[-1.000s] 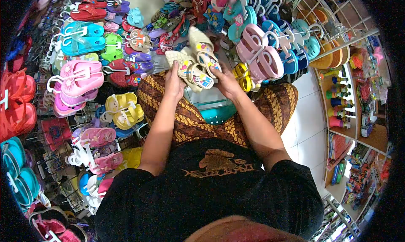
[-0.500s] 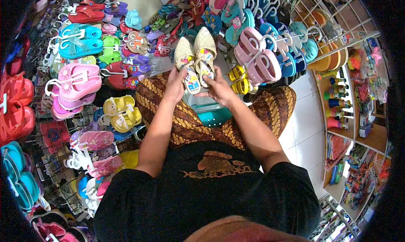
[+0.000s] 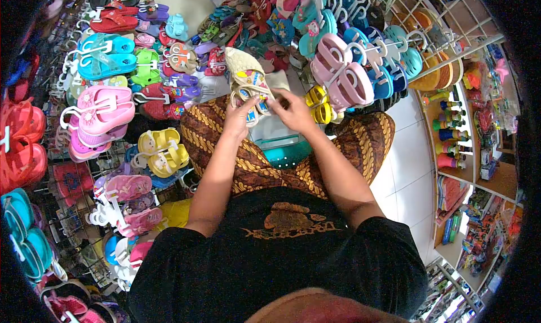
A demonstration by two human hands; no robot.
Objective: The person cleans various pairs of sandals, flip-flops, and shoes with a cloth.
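Observation:
A pair of cream, pointed slip-on shoes point(image 3: 245, 67) with colourful printed insoles is held over my lap, the two overlapping with toes pointing away. My left hand point(image 3: 239, 119) is closed around their heel end from the left, thumb on top. My right hand point(image 3: 294, 113) has its fingers bent in at the right side of the heels, touching them; its fingertips are partly hidden. Below the hands, a teal plastic basket point(image 3: 284, 150) sits between my legs. Small yellow sandals point(image 3: 319, 104) are just right of my right hand.
Pink sandals point(image 3: 344, 75) and blue clogs hang on hangers at the right, near a wire rack point(image 3: 451, 19). On the left, a wire grid holds yellow sandals point(image 3: 162, 152), pink shoes point(image 3: 106, 110) and many others. Shelves of goods point(image 3: 476, 171) stand far right beyond white floor tiles point(image 3: 403, 171).
The two shoes, side by side before, now overlap and have swung to the left. My right hand has turned inward and moved slightly, its fingers now bent at the heels.

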